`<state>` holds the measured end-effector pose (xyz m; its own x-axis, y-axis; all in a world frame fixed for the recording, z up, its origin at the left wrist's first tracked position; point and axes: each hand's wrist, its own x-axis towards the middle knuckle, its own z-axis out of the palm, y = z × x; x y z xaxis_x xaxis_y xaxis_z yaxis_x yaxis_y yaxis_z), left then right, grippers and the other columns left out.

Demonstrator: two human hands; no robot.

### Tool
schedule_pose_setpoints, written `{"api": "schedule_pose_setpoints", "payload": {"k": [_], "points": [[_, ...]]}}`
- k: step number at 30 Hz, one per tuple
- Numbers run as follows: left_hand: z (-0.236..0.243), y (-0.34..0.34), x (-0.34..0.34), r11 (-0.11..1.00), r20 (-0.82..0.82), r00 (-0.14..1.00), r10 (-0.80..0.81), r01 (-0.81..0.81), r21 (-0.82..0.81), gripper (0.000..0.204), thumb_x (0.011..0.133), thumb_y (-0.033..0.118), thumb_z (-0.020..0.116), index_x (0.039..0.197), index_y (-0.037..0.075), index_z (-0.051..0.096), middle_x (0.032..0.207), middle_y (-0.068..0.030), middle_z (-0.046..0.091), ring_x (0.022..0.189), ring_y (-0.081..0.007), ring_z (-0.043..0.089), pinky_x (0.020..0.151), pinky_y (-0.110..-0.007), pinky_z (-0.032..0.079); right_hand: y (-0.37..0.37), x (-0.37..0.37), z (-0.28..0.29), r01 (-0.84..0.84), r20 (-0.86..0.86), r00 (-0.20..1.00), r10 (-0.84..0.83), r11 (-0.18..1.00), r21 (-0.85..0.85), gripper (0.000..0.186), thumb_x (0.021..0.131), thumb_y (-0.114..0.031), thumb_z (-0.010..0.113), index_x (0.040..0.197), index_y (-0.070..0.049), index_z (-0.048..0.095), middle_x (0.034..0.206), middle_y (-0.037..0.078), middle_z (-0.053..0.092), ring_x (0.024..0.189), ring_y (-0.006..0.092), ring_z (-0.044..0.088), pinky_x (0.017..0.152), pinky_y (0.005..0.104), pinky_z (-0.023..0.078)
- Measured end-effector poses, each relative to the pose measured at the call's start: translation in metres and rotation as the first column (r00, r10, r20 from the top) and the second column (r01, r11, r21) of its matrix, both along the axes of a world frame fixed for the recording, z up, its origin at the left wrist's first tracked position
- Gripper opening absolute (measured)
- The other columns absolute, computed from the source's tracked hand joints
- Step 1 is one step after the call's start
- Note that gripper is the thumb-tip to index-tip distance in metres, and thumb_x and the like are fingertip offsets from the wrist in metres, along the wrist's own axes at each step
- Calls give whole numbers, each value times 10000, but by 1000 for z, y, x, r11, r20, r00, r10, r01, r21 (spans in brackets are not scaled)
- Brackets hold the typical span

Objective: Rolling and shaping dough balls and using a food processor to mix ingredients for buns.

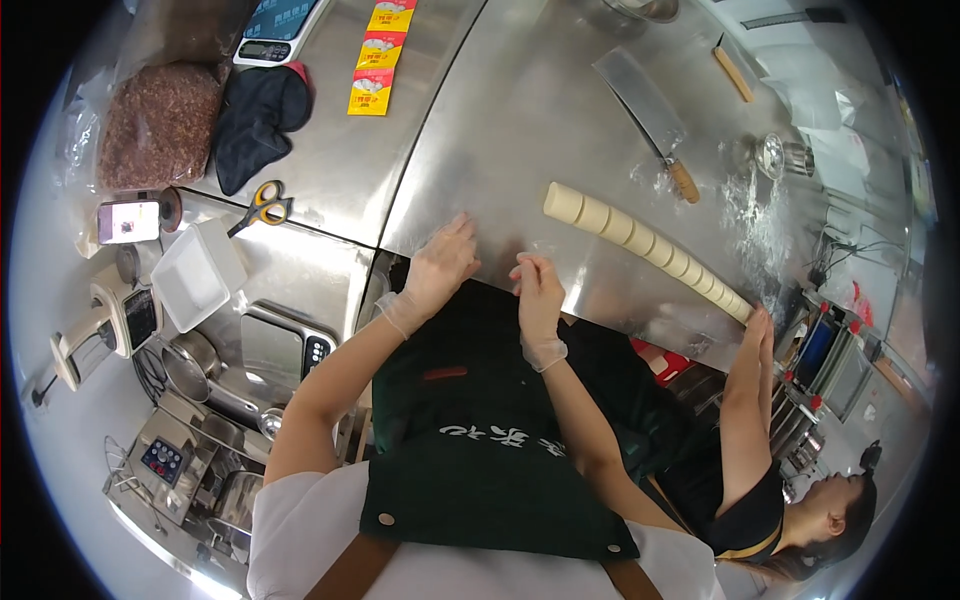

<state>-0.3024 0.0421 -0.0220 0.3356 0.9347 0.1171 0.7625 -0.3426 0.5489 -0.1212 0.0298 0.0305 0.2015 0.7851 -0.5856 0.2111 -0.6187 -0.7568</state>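
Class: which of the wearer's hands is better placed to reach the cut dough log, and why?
Right, probably. The right hand lies nearer the dough log on the steel table; the left hand is farther.

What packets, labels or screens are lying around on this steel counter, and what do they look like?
Three sachets: yellow and red rectangles in a row, top centre.
Scale: grey display panel, top left.
Phone: small lit pinkish screen, far left.
Bag: clear plastic, reddish-brown bits inside, top left.

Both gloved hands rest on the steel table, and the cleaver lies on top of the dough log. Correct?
Not quite. In the head view the cleaver lies apart from the dough log, farther up the table. The left hand and right hand, both gloved, do rest there.
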Motion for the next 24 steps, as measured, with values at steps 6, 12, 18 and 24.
{"api": "schedule_pose_setpoints", "payload": {"k": [6,12,18,24], "points": [[91,17,63,662,644,156,749,-154,-733,311,1001,231,615,1221,12,594,1272,-159,626,1208,-185,584,980,-326,489,15,-34,32,-57,-150,976,158,848,526,381,1067,-238,479,1358,-2,553,1353,158,608,1214,247,610,1064,370,452],[147,29,70,890,435,777,454,-424,-171,740,911,359,725,1485,5,420,1496,-308,440,1420,-388,417,1167,-474,299,56,-14,87,118,-897,441,31,989,92,571,1083,-441,424,1461,-14,458,1466,131,519,1334,240,527,1139,392,397],[141,43,48,879,552,817,168,129,-459,1129,696,604,787,1550,25,330,1638,-289,201,1526,-524,-1,1171,-689,-28,62,1,100,-20,-933,315,177,983,180,671,1073,-544,369,1443,9,453,1492,163,481,1389,263,470,1169,403,367],[165,44,67,995,331,941,64,-37,-89,1048,724,534,812,1523,21,368,1598,-281,303,1514,-500,135,1198,-655,5,52,-5,101,284,-921,385,57,942,178,661,1081,-521,362,1455,20,435,1509,196,458,1426,303,430,1192,437,343]]}}
